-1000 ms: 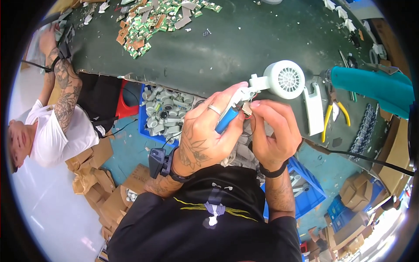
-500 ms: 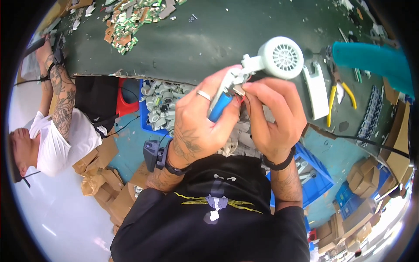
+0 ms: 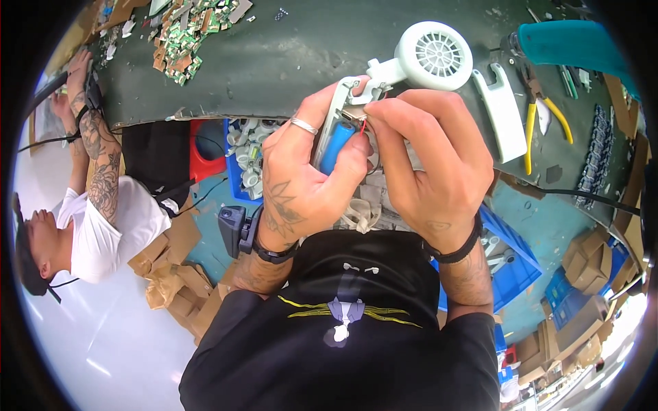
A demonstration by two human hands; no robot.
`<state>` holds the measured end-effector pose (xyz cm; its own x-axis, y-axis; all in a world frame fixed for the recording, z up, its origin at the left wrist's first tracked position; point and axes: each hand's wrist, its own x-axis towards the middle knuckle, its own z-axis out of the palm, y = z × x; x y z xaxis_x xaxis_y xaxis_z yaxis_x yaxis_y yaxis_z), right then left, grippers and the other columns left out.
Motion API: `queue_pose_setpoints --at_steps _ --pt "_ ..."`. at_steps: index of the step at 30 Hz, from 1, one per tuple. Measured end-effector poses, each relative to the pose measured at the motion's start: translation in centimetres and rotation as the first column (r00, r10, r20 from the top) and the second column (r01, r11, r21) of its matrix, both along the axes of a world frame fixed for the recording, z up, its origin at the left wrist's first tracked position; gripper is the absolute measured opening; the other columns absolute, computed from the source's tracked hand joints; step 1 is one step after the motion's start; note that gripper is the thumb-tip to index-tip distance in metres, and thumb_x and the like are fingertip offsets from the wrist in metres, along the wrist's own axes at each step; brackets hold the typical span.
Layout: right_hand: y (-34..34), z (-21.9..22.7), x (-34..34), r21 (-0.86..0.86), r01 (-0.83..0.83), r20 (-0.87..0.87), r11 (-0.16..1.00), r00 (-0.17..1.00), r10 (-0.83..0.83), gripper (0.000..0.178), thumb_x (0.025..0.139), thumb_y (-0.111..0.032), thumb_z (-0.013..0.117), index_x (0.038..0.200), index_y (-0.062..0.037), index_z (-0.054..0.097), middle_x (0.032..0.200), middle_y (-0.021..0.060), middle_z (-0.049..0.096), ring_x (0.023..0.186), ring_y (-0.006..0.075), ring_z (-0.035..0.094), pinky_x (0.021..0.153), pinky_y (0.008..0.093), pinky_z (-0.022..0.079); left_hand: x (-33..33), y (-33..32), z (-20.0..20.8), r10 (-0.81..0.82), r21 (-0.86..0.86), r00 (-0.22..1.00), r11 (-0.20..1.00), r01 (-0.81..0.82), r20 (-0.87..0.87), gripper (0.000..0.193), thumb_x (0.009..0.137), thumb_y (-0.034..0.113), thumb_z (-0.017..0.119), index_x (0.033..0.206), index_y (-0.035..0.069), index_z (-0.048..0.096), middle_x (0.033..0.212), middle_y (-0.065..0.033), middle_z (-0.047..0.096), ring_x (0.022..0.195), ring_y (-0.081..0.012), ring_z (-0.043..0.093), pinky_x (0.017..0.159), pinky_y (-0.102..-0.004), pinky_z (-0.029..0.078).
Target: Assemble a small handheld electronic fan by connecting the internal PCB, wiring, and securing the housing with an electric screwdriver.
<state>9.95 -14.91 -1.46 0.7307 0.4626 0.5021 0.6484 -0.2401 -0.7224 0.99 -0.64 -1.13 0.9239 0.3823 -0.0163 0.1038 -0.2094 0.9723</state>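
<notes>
My left hand (image 3: 301,175) is closed round the opened handle of a white handheld fan (image 3: 436,55), whose round grille points away from me. A blue cylindrical battery (image 3: 336,146) lies in the handle under my left thumb. At the battery's far end my right hand (image 3: 439,164) is closed in a pinch at a small circuit board (image 3: 354,111), with a red wire (image 3: 363,127) beside it. The right fingertips partly hide the board. A loose white handle cover (image 3: 504,120) lies on the table to the right.
Yellow-handled pliers (image 3: 531,130) and a teal tool (image 3: 572,51) are at the right. Green circuit boards (image 3: 188,41) are heaped at the far left. Blue bins (image 3: 510,274) with white parts stand below the table edge. Another person (image 3: 103,219) works at the left.
In the picture, the table has shifted slightly and the fan now sits higher. My left hand still holds the handle; the right fingertips have moved a little toward the handle's inside.
</notes>
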Motion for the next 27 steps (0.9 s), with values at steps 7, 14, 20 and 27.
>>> queue_pose_setpoints --at_steps 7,14,20,27 --pt "0.2 0.3 0.1 -0.003 -0.010 0.017 1.000 1.000 0.010 0.021 0.080 0.006 0.082 0.098 -0.0039 0.076 0.090 0.0095 0.068 0.076 0.0248 0.068 0.065 0.0337 0.054 -0.2 0.3 0.2 -0.016 -0.053 1.000 0.998 0.017 0.020 0.048 0.090 0.002 0.066 0.138 0.001 0.065 0.089 -0.0079 0.074 0.077 -0.0120 0.070 0.073 -0.0285 0.056" --pt "0.4 -0.2 0.0 -0.004 -0.016 0.027 1.000 1.000 0.016 0.022 0.078 0.006 0.081 0.097 -0.0044 0.074 0.089 0.0079 0.066 0.076 0.0257 0.067 0.064 0.0344 0.054 0.5 0.4 0.0 0.014 0.065 0.999 0.998 -0.017 0.043 0.037 0.095 0.011 0.072 0.130 0.000 0.069 0.091 -0.0081 0.075 0.079 -0.0125 0.068 0.075 -0.0279 0.055" --pt "-0.1 0.7 -0.7 0.039 0.014 -0.241 0.999 0.970 -0.005 0.021 0.085 -0.003 0.084 0.099 -0.0061 0.070 0.081 0.0048 0.066 0.065 0.0185 0.067 0.056 0.0293 0.053 0.7 1.0 -0.5 0.004 -0.077 0.994 0.997 0.005 0.108 0.028 0.100 0.010 0.069 0.126 0.000 0.071 0.093 -0.0065 0.076 0.083 -0.0093 0.067 0.076 -0.0258 0.054" --pt "-0.6 1.0 -0.6 0.015 0.020 -0.450 1.000 0.893 -0.012 0.027 0.087 -0.014 0.088 0.098 -0.0067 0.065 0.071 0.0033 0.070 0.058 0.0113 0.068 0.053 0.0246 0.052 0.4 1.5 -0.2 -0.078 -0.086 0.994 0.993 0.085 0.079 0.028 0.102 0.010 0.067 0.127 -0.002 0.070 0.094 -0.0063 0.076 0.083 -0.0084 0.068 0.076 -0.0242 0.054"
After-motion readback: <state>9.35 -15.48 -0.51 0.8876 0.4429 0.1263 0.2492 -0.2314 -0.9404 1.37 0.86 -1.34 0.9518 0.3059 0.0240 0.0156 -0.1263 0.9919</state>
